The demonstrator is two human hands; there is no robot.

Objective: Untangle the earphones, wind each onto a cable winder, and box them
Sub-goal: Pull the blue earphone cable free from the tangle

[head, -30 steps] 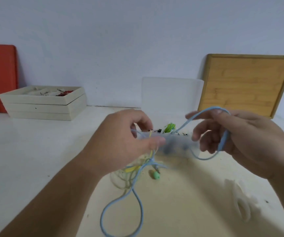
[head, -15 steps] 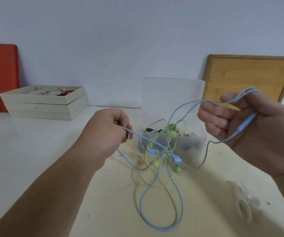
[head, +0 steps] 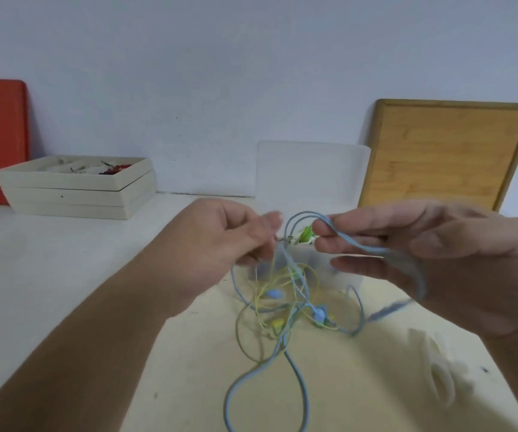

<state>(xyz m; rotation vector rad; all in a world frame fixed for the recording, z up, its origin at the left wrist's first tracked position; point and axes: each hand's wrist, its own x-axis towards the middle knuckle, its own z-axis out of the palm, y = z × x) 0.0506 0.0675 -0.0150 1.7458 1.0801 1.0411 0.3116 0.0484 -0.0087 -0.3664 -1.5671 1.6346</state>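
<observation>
**Hands drawn together, blue strand gone slack**

Both hands have closed in since half a second ago, when you held them well apart with the blue strand stretched between them.

- Left hand (head: 220,241): thumb and fingers curled, pinching strands at the top of the tangle. Blur hides which strands.
- Right hand (head: 423,260): fingers half curled, blue cable (head: 349,241) looped over the forefinger and trapped between the fingers.
- Tangle (head: 282,285): blue and yellow-green earphones, knotted. It hangs below your hands at 6 o'clock, lowest loop lying on the mat (head: 360,400).
- Clear box (head: 314,169): 12 o'clock, behind the hands.
- Cable winder (head: 441,378): 4 o'clock, untouched.

Assessment: the slack probably lets you pass a loop through the knot. Untangling is under way; winding and boxing are not begun.
</observation>
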